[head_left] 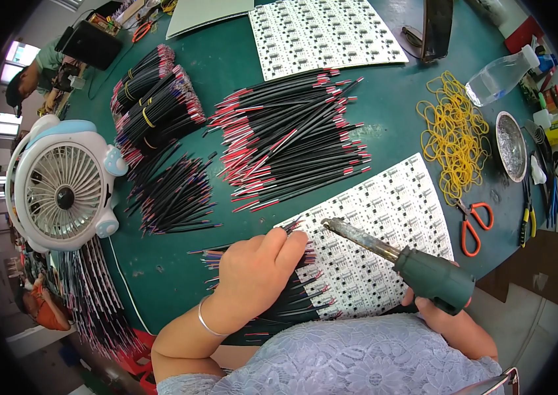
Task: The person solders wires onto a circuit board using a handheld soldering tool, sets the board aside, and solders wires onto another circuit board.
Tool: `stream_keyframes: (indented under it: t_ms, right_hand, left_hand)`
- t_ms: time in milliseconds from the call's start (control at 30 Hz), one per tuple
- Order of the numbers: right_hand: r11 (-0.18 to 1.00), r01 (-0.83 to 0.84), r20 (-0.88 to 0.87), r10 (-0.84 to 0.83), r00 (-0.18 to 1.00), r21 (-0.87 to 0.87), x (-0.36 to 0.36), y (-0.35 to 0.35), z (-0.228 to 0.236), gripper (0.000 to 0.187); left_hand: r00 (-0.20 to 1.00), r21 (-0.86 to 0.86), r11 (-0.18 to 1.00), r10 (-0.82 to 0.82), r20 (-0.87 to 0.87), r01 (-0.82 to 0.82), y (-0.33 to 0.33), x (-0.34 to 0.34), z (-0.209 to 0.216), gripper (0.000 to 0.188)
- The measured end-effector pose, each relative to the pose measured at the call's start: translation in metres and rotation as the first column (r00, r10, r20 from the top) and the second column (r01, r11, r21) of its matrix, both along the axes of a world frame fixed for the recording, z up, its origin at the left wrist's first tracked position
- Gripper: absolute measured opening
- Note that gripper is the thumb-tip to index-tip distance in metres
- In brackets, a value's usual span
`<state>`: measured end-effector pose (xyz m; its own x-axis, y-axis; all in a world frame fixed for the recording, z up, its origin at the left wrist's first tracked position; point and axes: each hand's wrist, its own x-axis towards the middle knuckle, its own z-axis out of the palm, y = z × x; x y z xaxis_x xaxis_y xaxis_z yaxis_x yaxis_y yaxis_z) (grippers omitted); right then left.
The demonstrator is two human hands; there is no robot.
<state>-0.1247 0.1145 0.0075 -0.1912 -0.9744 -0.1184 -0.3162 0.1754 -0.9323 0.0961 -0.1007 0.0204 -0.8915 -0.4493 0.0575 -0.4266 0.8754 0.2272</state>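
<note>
My left hand (256, 273) is closed in a pinch at the left edge of a white circuit board sheet (384, 204), holding a thin wire (294, 224) whose end shows past the fingertips. Around and under that hand, several dark wires (305, 299) lie with their ends along the board's edge. My right hand (433, 313) is wrapped round the dark green handle of a soldering iron (433, 280) and is partly hidden behind it. The iron's metal tip points up and left over the board, a little right of my left fingertips.
Loose black wires with red ends (292, 138) lie beyond the board, beside tied wire bundles (154, 112). A fan (65, 191) stands left. On the right are yellow rubber bands (453, 138), orange-handled scissors (473, 227), a metal bowl (510, 148) and a bottle (503, 76). Co-workers sit far left.
</note>
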Motion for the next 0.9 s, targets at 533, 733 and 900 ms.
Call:
stream_keyframes:
  t_ms: [533,733,900]
  right_hand:
    - [0.992,-0.006,-0.126,0.022,0.992,0.128,0.005,-0.001,0.006,0.033]
    - [0.997,-0.033,-0.194,0.044,0.980,0.063,0.006,-0.006,0.006,0.032]
    - [0.989,-0.142,-0.426,0.109,0.898,-0.047,0.005,-0.019,0.012,0.030]
  left_hand:
    - [0.993,0.009,0.999,-0.050,-0.111,0.051,0.001,-0.002,-0.007,0.024]
    - [0.995,0.022,0.999,-0.047,-0.089,0.049,0.002,-0.003,-0.006,0.023]
    - [0.998,0.023,0.999,-0.046,-0.046,0.047,0.001,-0.004,-0.005,0.023]
